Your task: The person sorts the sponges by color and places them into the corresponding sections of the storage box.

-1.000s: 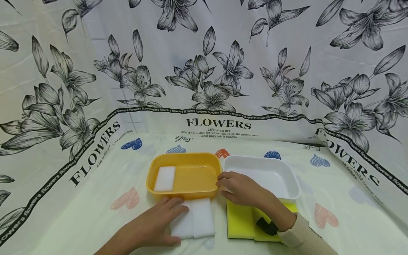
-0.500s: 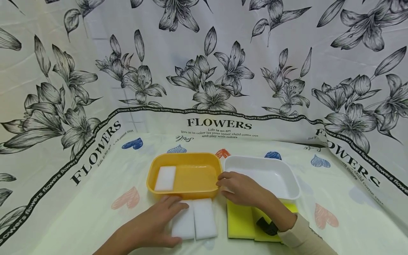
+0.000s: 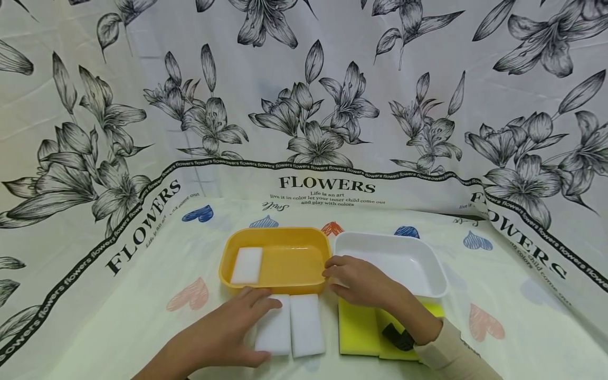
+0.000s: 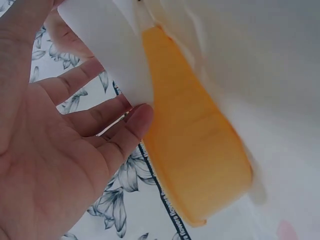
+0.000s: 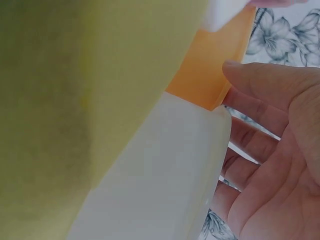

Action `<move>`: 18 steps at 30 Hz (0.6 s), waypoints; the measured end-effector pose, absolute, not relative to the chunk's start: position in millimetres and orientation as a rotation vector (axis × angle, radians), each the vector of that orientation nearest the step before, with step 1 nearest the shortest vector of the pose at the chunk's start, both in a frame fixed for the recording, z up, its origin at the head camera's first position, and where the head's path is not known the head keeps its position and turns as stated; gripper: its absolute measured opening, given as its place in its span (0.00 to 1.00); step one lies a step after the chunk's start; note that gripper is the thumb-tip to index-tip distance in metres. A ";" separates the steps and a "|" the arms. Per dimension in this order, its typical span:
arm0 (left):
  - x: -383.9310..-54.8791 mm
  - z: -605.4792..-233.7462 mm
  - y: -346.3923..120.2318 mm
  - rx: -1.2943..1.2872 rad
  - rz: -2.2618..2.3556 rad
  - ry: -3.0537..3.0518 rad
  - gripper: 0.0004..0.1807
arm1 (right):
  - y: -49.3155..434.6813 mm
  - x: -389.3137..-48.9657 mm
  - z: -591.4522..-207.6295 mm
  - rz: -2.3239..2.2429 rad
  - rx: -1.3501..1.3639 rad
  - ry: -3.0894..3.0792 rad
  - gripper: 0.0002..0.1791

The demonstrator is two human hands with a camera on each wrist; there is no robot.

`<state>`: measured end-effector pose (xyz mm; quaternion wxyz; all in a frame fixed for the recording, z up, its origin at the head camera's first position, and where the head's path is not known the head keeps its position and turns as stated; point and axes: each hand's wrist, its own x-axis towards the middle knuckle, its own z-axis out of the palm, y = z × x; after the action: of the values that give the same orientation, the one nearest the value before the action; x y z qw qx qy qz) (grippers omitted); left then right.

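My left hand (image 3: 225, 332) spans the left of two white sponges (image 3: 274, 326), with the thumb by its near end and the fingers at its far end, just in front of the yellow tray (image 3: 292, 287). In the left wrist view the sponge (image 4: 112, 45) lies between thumb and fingers. The other white sponge (image 3: 306, 324) lies close to its right. My right hand (image 3: 358, 279) pinches the right end of the yellow tray, thumb on the wall and fingers behind the rim in the right wrist view. A third white sponge (image 3: 246, 265) lies in the tray's left end.
A white tray (image 3: 394, 253) stands directly right of the yellow one, partly behind the right wrist. Yellow scouring sponges (image 3: 357, 332) with dark undersides lie in front of it, under the right forearm. A flower-printed curtain (image 3: 328, 132) hangs behind.
The two white sponges in front have come apart, and a narrow gap shows between them. The left hand has edged slightly toward the yellow tray with its sponge. The right hand stays put.
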<state>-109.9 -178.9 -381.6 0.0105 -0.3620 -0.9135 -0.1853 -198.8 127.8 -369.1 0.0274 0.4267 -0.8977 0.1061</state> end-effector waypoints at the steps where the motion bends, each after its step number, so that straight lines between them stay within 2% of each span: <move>1: -109.5 -379.7 -178.7 -1.129 -0.586 -2.860 0.38 | 127.8 -198.6 -369.0 0.329 1.317 -2.773 0.15; 18: -110.6 -352.8 -186.1 -1.067 -0.536 -2.792 0.38 | 128.2 -198.9 -368.7 0.348 1.319 -2.780 0.16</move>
<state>-110.6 -186.1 -352.8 0.0526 -0.3508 -0.9182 -0.1764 -198.9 128.2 -368.7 0.0223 0.4259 -0.8975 0.1123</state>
